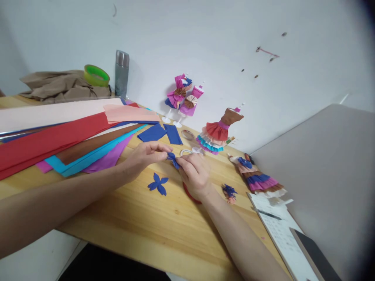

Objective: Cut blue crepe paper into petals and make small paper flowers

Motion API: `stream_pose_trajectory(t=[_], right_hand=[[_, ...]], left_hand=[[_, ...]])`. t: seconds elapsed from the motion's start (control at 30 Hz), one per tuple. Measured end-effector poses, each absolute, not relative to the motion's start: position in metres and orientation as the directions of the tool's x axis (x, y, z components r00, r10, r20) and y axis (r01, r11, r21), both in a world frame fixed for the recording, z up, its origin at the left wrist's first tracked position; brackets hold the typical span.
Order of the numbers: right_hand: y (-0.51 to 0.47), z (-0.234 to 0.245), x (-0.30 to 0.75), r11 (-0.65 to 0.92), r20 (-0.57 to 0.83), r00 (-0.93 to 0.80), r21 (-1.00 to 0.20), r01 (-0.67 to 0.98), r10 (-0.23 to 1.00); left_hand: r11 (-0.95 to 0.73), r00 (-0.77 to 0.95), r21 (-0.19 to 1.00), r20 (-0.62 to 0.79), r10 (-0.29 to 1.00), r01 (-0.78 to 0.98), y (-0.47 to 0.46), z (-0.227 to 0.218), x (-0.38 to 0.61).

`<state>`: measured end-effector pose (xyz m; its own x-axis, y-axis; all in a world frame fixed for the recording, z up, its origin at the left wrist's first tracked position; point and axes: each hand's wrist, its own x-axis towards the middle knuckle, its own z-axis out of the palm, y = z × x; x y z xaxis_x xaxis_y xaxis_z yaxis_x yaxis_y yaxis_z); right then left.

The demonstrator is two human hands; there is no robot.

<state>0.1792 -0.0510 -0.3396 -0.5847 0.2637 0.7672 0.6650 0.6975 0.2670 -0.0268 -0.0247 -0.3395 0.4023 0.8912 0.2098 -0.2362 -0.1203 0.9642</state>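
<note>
Between my two hands is a small blue crepe paper flower (pixel 172 159), raised above the wooden table. My left hand (pixel 146 156) pinches its left side with thumb and forefinger. On its other side, my right hand (pixel 193 171) grips it with bent fingers. A second blue paper flower (pixel 158 184) with pointed petals lies flat on the table below my left hand. Partly hidden under my right hand is something red and curved (pixel 191 194). Behind the hands lie two blue paper pieces (pixel 152 133).
Long strips of coloured crepe paper (pixel 52 140) cover the table's left. Small mannequins in paper dresses (pixel 218 130) stand along the wall, with another dress (pixel 260 177) lying at right. A flask (pixel 122 74), green tape roll (pixel 96 75), notebook (pixel 278 226) and blue-and-pink scraps (pixel 229 192) are around.
</note>
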Motion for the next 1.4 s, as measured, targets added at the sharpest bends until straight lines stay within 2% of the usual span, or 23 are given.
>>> stream_pose_trajectory(t=[0.27, 0.53, 0.7, 0.77, 0.87, 0.97, 1.07, 1.23, 1.3, 1.4], right_hand=[[-0.05, -0.34, 0.178, 0.736, 0.758, -0.615, 0.288, 0.612, 0.216], [-0.053, -0.338, 0.171, 0.717, 0.805, -0.538, 0.219, 0.661, 0.25], [-0.053, -0.338, 0.169, 0.746, 0.796, -0.557, 0.217, 0.63, 0.238], [-0.054, -0.337, 0.166, 0.77, 0.808, -0.508, 0.11, 0.628, 0.299], [-0.058, -0.335, 0.159, 0.757, 0.796, -0.341, -0.211, 0.618, 0.5], [-0.062, -0.333, 0.153, 0.65, 0.696, -0.174, -0.509, 0.565, 0.696], [-0.063, -0.334, 0.15, 0.565, 0.602, -0.097, -0.665, 0.489, 0.792], [-0.062, -0.337, 0.149, 0.493, 0.504, -0.083, -0.775, 0.395, 0.86], [-0.063, -0.336, 0.148, 0.509, 0.53, -0.075, -0.751, 0.42, 0.844], [-0.064, -0.333, 0.149, 0.57, 0.617, -0.09, -0.648, 0.506, 0.782]], left_hand=[[-0.121, 0.405, 0.976, 0.187, 0.895, -0.184, -0.032, -0.333, -0.026], [-0.295, 0.379, 0.945, 0.328, 0.865, -0.144, -0.03, -0.333, -0.023], [-0.256, 0.4, 0.961, 0.276, 0.874, -0.105, -0.028, -0.332, -0.025], [-0.225, 0.415, 0.968, 0.251, 0.875, -0.111, -0.028, -0.332, -0.026], [-0.188, 0.439, 0.977, 0.214, 0.873, -0.103, -0.028, -0.332, -0.029], [-0.184, 0.468, 0.98, 0.199, 0.861, -0.078, -0.027, -0.333, -0.03], [-0.194, 0.5, 0.979, 0.201, 0.843, -0.067, -0.027, -0.335, -0.03], [-0.151, 0.507, 0.98, 0.196, 0.839, -0.13, -0.027, -0.337, -0.027], [-0.131, 0.478, 0.979, 0.191, 0.858, -0.155, -0.028, -0.337, -0.026], [-0.134, 0.431, 0.98, 0.186, 0.883, -0.147, -0.028, -0.335, -0.025]])
